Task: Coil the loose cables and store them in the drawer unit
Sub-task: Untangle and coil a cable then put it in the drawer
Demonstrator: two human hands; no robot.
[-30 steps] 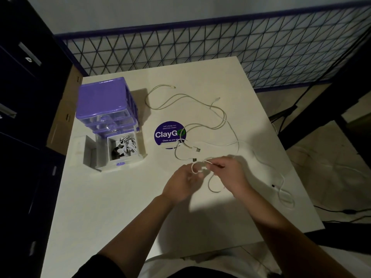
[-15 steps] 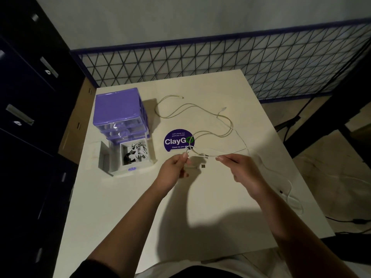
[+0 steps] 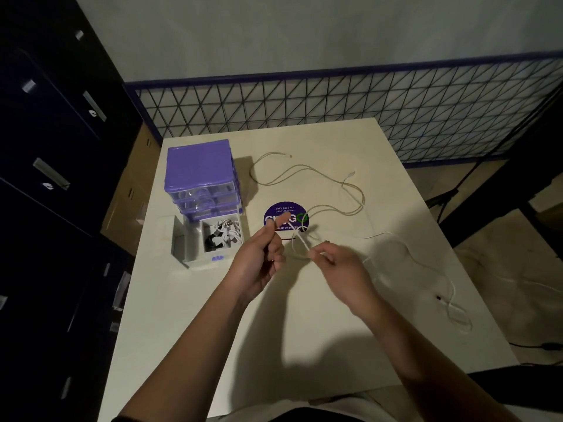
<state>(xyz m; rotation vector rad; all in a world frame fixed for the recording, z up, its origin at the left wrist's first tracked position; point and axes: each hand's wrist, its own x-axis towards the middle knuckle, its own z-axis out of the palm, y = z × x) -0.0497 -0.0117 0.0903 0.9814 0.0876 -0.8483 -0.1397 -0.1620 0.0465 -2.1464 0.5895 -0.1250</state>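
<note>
Head view: half a second ago my hands held the white cable (image 3: pixel 300 243) stretched between them; now my right hand (image 3: pixel 338 266) has swung in, its grip pinching a fresh loop beside my left hand (image 3: pixel 260 257), whose grip stays curled with the forefinger lifted. That starts the coil, I judge; the rest trails across the bench (image 3: pixel 304 330), and the drawer unit (image 3: pixel 199 178) waits, its bottom drawer (image 3: pixel 210 242) open.
</note>
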